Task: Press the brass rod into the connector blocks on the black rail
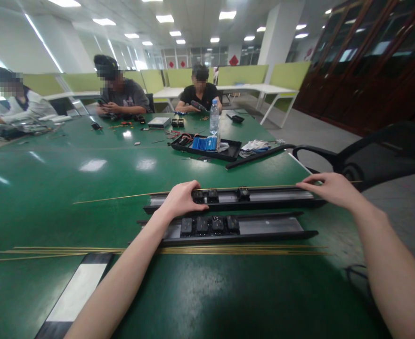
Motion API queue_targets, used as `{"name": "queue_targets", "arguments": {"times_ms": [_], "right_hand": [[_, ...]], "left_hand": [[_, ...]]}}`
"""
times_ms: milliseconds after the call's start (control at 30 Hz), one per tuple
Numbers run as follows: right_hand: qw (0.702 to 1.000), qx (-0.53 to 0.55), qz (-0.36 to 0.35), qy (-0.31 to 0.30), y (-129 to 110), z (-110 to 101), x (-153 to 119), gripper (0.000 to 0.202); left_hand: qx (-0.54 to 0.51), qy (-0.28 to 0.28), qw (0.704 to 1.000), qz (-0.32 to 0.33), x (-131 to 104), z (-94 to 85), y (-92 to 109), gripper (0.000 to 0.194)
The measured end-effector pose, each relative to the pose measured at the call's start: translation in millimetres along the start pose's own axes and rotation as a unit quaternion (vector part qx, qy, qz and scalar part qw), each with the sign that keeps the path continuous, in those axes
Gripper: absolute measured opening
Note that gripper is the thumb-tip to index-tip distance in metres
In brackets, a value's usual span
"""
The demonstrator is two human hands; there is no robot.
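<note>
A long black channel (271, 194) with a grey inner strip lies across the table, holding several black blocks (243, 193). My left hand (182, 200) is closed on its left part, with thumb and fingers around the channel's walls beside a block. A thin brass-coloured rod (104, 199) runs along its far edge and sticks out past both ends. At the right end, my right hand (329, 188) pinches this rod by the channel's rim. Nearer to me lies a second black channel (274, 226) with several black blocks (202, 225) side by side.
Several loose brass-coloured rods (249, 250) lie in front of the channels. A black-and-white panel (76, 287) is under my left forearm. Farther back are a black tray (230, 150), a water bottle (214, 117), gloves (256, 147) and a black strip (256, 157). Several people sit across the table.
</note>
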State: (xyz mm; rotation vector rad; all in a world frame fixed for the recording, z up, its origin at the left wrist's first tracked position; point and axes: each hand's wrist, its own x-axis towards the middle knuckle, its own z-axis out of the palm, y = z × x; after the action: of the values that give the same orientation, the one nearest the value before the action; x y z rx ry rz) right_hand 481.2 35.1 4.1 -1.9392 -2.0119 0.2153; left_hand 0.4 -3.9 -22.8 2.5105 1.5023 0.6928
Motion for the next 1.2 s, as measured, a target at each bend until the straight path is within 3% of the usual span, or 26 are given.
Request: {"name": "queue_targets", "arguments": {"times_ms": [333,467,600,700,867,1067,1200], "right_hand": [[0.999,0.021,0.002,0.036,21.4,3.5,4.8,0.058],[0.998,0.022,0.029,0.054,24.8,-1.4,2.8,0.047],[0.99,-0.001,0.068,0.123,16.6,-11.0,-1.6,0.03],[0.984,-0.016,0.055,0.167,-0.4,-14.9,-4.4,0.033],[0.974,0.027,-0.079,0.208,-42.4,-0.3,-4.5,0.032],[0.952,0.045,-0.269,0.141,-86.7,32.1,-4.4,0.031],[0.948,0.012,-0.308,0.075,-96.6,48.8,-7.6,0.038]], "left_hand": [[0.007,-0.004,1.0,-0.008,0.4,0.8,-0.1,0.052],[0.009,-0.002,1.0,-0.007,0.4,0.3,0.4,0.052],[0.016,-0.003,1.0,-0.005,0.3,0.2,1.6,0.052],[0.031,-0.002,1.0,-0.002,0.0,0.2,2.0,0.052],[0.065,0.002,0.998,0.0,-0.3,0.1,1.6,0.054],[0.08,0.002,0.997,0.004,-0.4,0.4,1.6,0.054],[0.096,0.009,0.995,0.014,-0.5,-0.3,3.3,0.055]]}}
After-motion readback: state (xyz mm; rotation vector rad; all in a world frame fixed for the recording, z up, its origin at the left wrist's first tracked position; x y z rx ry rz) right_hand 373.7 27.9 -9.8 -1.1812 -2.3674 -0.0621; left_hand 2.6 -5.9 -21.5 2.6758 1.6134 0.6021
